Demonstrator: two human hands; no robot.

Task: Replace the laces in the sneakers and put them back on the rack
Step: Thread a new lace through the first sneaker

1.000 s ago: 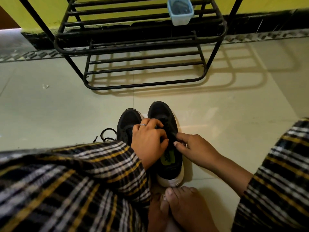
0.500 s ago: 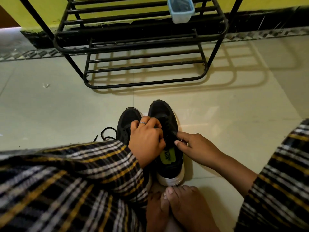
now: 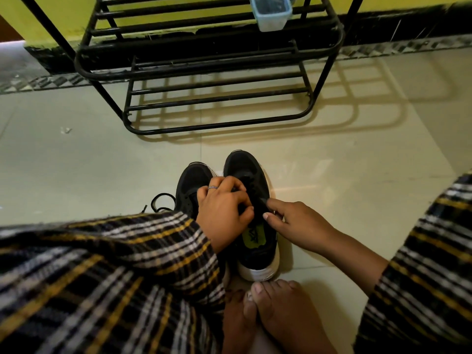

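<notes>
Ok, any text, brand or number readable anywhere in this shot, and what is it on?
Insole patch inside the right-hand sneaker: dark printed mark on yellow-green, too blurred to read.
Blue tub on the rack: no label visible.
Nothing else carries legible text.

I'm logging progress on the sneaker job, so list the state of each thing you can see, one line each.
Right sneaker: upright on floor, being laced.
Left sneaker: upright beside it, touching.
Loose lace: lying on floor.
Left hand: fingers curled at the right sneaker's laces.
Right hand: pinching lace.
Rack: no sneakers on it.
Blue container: on rack, open.
</notes>
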